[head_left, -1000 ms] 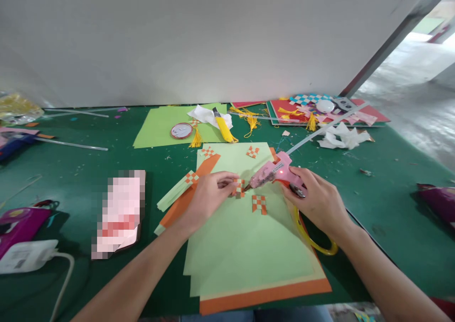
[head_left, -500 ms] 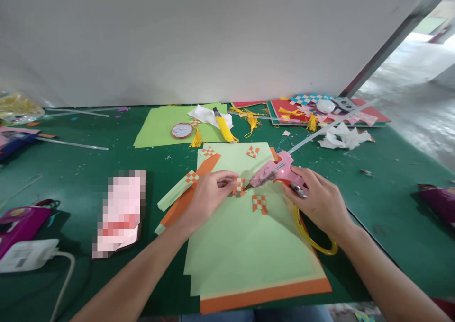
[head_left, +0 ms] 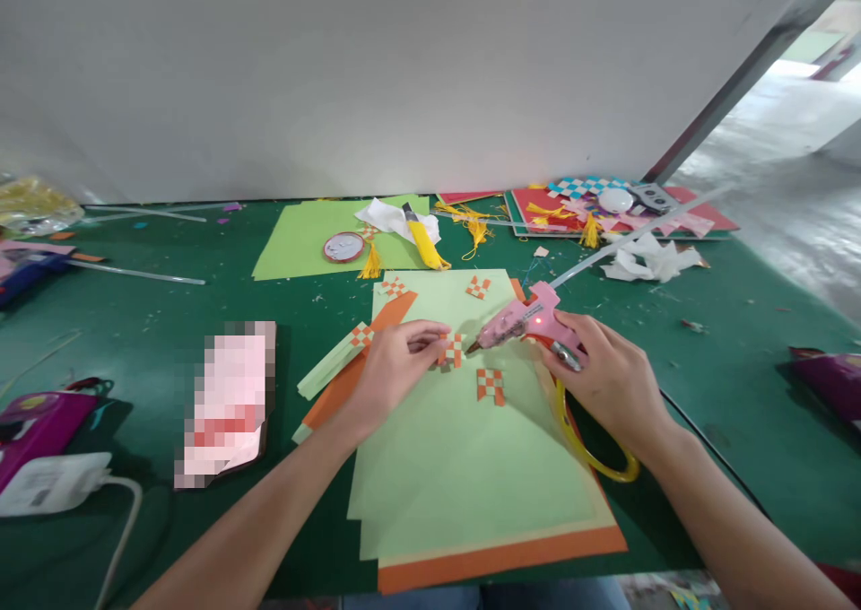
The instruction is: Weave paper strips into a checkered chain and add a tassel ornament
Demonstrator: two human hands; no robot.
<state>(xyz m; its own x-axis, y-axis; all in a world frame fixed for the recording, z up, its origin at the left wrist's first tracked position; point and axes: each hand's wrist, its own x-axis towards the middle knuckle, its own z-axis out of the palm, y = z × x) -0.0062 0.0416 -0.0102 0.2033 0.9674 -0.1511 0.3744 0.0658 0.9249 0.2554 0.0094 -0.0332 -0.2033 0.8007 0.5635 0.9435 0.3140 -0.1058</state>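
Note:
A small orange-and-green checkered woven paper piece (head_left: pixel 453 350) is pinched in my left hand (head_left: pixel 407 359), over a stack of pale green paper (head_left: pixel 471 475). My right hand (head_left: pixel 609 368) is closed round the handle of a pink hot glue gun (head_left: pixel 515 323). Its metal nozzle points left and sits just right of the woven piece; I cannot tell whether they touch. A red light glows on the gun, and a clear glue stick (head_left: pixel 605 247) juts from its back. Another checkered paper piece (head_left: pixel 491 386) lies below the nozzle on the green paper.
Yellow-handled scissors or a ring-shaped yellow handle (head_left: pixel 625 475) lies under my right wrist, near a black cord (head_left: pixel 713 457). A phone (head_left: pixel 232 404) and white charger (head_left: pixel 57 484) are at left. A yellow utility knife (head_left: pixel 425 240), tassels (head_left: pixel 476 230) and crumpled tissue (head_left: pixel 649 260) lie at the back.
The glue gun has moved slightly right and up, away from the woven paper piece. The piece in my left hand has tilted and risen a little.

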